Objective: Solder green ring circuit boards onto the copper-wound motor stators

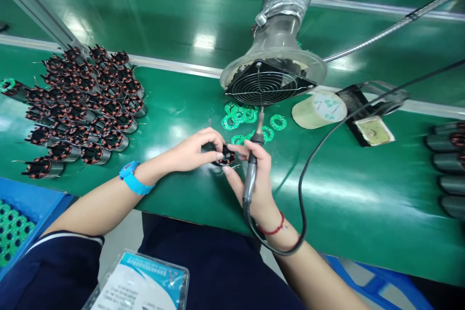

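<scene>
Carrying a soldering iron point(250, 179), the right hand point(263, 189) is also touching a copper-wound stator point(228, 156) above the green bench point(174, 198), while the left hand point(192, 152) is clasping the stator's opposite side. Beyond, green rings point(238, 115) are lying below an extractor fan point(272, 85).

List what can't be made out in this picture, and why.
Head view:
- Coil: sides partly covered by the left hand and right hand.
- Badge: small print blurred, bottom cut off by the lower edge.
- Metal cylinders: cut off by the right edge.
- Blue tub: cut off by the left edge.
</scene>
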A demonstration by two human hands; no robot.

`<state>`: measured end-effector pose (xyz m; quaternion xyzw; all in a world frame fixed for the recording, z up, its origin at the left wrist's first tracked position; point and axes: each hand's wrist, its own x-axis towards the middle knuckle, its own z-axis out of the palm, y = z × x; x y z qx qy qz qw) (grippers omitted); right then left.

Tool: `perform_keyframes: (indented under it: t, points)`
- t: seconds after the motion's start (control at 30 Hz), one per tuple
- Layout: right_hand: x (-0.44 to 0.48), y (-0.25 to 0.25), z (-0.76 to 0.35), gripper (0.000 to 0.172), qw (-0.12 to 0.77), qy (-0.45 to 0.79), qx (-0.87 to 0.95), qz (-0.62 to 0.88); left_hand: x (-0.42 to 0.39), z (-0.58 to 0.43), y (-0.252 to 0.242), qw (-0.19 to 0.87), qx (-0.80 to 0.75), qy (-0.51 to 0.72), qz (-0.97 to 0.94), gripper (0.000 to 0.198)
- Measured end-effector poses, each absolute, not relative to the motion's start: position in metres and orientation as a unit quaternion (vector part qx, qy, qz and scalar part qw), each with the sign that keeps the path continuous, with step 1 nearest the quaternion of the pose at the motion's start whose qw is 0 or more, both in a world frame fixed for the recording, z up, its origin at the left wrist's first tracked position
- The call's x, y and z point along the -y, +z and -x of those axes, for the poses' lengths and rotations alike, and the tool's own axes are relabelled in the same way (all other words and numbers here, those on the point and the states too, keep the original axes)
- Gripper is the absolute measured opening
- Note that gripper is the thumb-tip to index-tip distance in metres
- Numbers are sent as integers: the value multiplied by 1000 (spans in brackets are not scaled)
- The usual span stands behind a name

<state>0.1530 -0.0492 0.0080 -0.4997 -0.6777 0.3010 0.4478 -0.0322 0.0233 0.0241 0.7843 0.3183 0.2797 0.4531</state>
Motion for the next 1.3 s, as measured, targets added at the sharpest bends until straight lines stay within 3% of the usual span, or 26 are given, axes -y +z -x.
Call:
perform_keyframes:
  t: [0.13,0.37,0.47,0.57,0.67,0.77,0.87,1.07,1.13,1.23,1.3]
  points:
    - [59,7,-150,62,388,293,679,550,-21,34,35,410,-360,241,-803,9]
    - [61,17,-157,54,297,318,648,625,-30,56,51,461,-260,-23,-848,14]
    - [61,18,-162,54,309,340,639,617,-33,59,50,463,-286,14,-839,26]
    - [61,16,-163,56,328,361,633,602,-29,53,43,350,-369,68,-859,28]
    - [60,15,-163,56,327,365,631,601,-20,43,32,199,-375,42,-905,38]
    - [57,18,-167,57,329,345,632,610,-15,38,26,123,-351,37,-928,18]
    - [51,27,-175,56,331,322,636,619,-19,42,32,162,-322,63,-931,22]
    - [27,45,-179,53,267,246,714,599,-31,48,35,411,-290,233,-832,20]
    - [19,46,-172,51,242,181,756,581,-33,45,28,397,-333,250,-818,19]
    - [13,44,-159,44,209,88,806,546,-31,36,19,342,-364,208,-841,39]
    - [12,43,-152,39,196,46,827,525,-28,31,18,325,-374,182,-849,38]
